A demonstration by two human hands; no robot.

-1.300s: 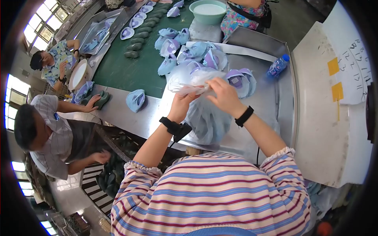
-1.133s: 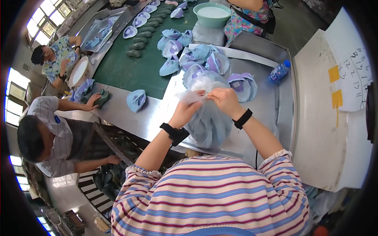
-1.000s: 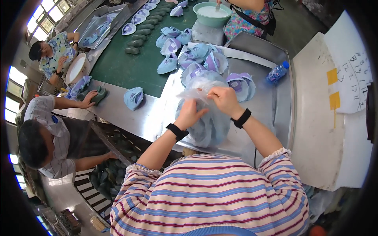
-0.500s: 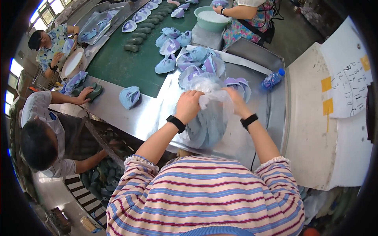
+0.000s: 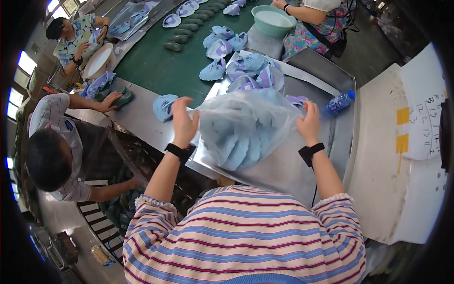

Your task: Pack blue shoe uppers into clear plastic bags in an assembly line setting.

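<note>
A clear plastic bag [image 5: 213, 137] lies spread on the metal tray in front of me, with a stack of light-blue shoe uppers [image 5: 239, 149] showing through it. My left hand [image 5: 184, 124] grips the bag's left edge, thumb toward the bag. Its right edge is gripped by my right hand [image 5: 309, 124]. The bag's mouth is stretched wide between the two hands. Just beyond it, more blue and purple shoe uppers [image 5: 248, 64] lie in a loose heap. A single upper [image 5: 163, 108] sits on the metal table edge beyond my left hand.
A water bottle [image 5: 339, 102] lies at the metal tray [image 5: 326, 137]'s right side. Dark green shoe lasts [image 5: 179, 39] line the green table [image 5: 146, 61]. A green basin [image 5: 272, 21] stands at the back. Co-workers sit left and far right; one person's hand [image 5: 111, 101] rests on a last.
My hands have moved apart, pulling the gathered bag top wide and flat. The view has shifted slightly, so the surroundings sit further right and lower.
</note>
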